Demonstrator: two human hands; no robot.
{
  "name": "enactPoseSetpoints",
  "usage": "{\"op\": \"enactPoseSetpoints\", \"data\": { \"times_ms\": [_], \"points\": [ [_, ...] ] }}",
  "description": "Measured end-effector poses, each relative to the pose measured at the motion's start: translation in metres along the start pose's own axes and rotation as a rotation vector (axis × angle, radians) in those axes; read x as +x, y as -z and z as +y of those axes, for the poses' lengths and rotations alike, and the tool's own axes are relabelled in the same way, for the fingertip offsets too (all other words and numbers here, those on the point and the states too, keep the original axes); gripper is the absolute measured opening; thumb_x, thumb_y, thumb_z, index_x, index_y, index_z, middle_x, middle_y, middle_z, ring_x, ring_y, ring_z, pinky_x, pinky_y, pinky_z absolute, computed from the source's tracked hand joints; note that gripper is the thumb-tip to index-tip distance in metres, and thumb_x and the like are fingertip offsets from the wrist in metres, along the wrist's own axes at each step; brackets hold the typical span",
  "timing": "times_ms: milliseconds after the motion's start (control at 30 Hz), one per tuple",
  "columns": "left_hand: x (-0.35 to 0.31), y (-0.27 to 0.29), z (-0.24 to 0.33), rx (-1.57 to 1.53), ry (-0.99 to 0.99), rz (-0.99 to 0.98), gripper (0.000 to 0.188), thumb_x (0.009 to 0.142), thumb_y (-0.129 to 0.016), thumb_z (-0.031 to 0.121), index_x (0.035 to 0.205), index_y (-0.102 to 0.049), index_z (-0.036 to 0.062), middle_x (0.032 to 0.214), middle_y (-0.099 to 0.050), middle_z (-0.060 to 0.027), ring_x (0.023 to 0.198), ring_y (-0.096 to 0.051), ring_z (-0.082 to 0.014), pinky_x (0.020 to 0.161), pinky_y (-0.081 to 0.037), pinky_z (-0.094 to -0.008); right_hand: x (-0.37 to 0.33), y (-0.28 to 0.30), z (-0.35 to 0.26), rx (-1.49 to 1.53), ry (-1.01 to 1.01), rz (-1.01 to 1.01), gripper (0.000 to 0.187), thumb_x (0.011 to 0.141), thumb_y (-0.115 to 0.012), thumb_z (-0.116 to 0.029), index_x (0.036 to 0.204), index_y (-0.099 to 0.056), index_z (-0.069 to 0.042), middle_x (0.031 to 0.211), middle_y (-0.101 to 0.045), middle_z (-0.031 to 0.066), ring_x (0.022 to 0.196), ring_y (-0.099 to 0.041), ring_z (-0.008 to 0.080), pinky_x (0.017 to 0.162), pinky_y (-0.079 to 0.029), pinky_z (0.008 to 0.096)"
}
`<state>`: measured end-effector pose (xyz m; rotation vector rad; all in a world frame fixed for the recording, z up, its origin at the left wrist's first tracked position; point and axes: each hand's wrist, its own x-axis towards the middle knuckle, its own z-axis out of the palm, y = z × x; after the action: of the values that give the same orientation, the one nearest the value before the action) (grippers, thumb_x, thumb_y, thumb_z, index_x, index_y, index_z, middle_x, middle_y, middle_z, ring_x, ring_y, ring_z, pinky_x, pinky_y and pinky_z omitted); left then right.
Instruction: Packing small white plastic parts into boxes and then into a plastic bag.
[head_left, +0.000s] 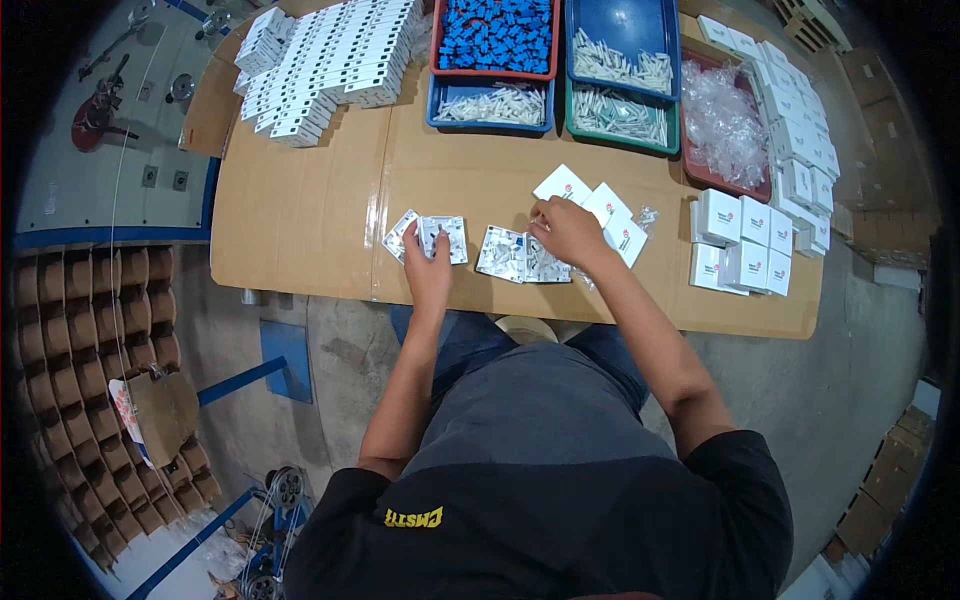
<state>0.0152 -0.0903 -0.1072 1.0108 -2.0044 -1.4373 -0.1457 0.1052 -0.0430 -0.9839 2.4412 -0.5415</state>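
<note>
Flat white square pieces with grey printed pictures lie in two groups near the table's front edge. My left hand (429, 268) reaches over the left group (454, 240), thumb and forefinger apart, their tips on the pieces. Over the right group (501, 254) is my right hand (568, 232), its fingers bent and drawn together at the inner edge of one printed square (546, 267). What those fingertips pinch, if anything, is hidden. Just beyond and beside the right hand, several plain white square packs (626, 241) with a small red mark lie overlapping.
Small white boxes (335, 60) stand in rows at the back left, and more white boxes (745, 236) are stacked at the right. Trays hold blue plugs (497, 35), white sticks (492, 104) and clear plastic bags (722, 125). Brown cardboard (300, 230) covers the table.
</note>
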Motion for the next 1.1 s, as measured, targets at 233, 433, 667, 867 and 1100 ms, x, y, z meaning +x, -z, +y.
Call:
{"op": "enactPoseSetpoints", "data": {
  "times_ms": [233, 433, 667, 867, 1100],
  "points": [
    [-0.016, -0.005, 0.047, 0.564, -0.319, 0.111, 0.048, 0.090, -0.066, 0.021, 0.132, -0.054, 0.0014, 0.121, -0.055, -0.0204, 0.117, -0.047, -0.0345, 0.102, -0.037, -0.0442, 0.011, -0.046, -0.008, -0.260, 0.173, 0.203, 0.022, 0.080, -0.072, -0.030, 0.094, -0.072, -0.013, 0.100, -0.065, 0.0077, 0.103, -0.060, 0.0235, 0.090, -0.037, 0.0470],
    [-0.015, 0.003, 0.022, 0.100, -0.002, 0.005, 0.033, 0.096, -0.063, 0.024, 0.121, -0.062, 0.0021, 0.112, -0.060, -0.0115, 0.091, -0.059, -0.0201, 0.074, -0.050, -0.0313, 0.029, -0.041, -0.016, -0.090, 0.451, 0.132, 0.012, 0.085, -0.069, -0.020, 0.094, -0.071, -0.012, 0.099, -0.065, 0.0057, 0.097, -0.062, 0.0248, 0.091, -0.039, 0.0447],
    [-0.012, 0.020, 0.079, -0.703, 0.713, -0.639, 0.065, 0.101, -0.035, 0.065, 0.138, -0.048, 0.0132, 0.123, -0.061, -0.0057, 0.111, -0.061, -0.0190, 0.091, -0.050, -0.0412, 0.018, -0.025, -0.047, 0.524, 0.724, 0.211, 0.024, 0.084, -0.067, 0.001, 0.108, -0.069, -0.003, 0.116, -0.060, 0.0112, 0.107, -0.062, 0.0265, 0.089, -0.051, 0.0345],
    [-0.029, 0.011, 0.088, -0.827, 0.746, -0.714, 0.056, 0.105, -0.029, 0.056, 0.139, -0.047, 0.0157, 0.128, -0.059, -0.0058, 0.114, -0.060, -0.0192, 0.094, -0.050, -0.0408, 0.006, -0.028, -0.057, 0.693, 0.533, 0.219, 0.029, 0.085, -0.070, -0.005, 0.114, -0.066, -0.001, 0.119, -0.061, 0.0139, 0.109, -0.064, 0.0287, 0.090, -0.051, 0.0347],
    [-0.051, -0.010, 0.041, -0.948, 0.775, -0.643, 0.048, 0.107, -0.032, 0.050, 0.134, -0.050, 0.0158, 0.124, -0.062, -0.0053, 0.113, -0.060, -0.0197, 0.092, -0.050, -0.0404, 0.005, -0.033, -0.049, 0.223, 0.372, -0.007, 0.040, 0.088, -0.068, -0.021, 0.122, -0.060, 0.000, 0.107, -0.066, 0.0219, 0.100, -0.064, 0.0402, 0.084, -0.053, 0.0417]
  ]
}}
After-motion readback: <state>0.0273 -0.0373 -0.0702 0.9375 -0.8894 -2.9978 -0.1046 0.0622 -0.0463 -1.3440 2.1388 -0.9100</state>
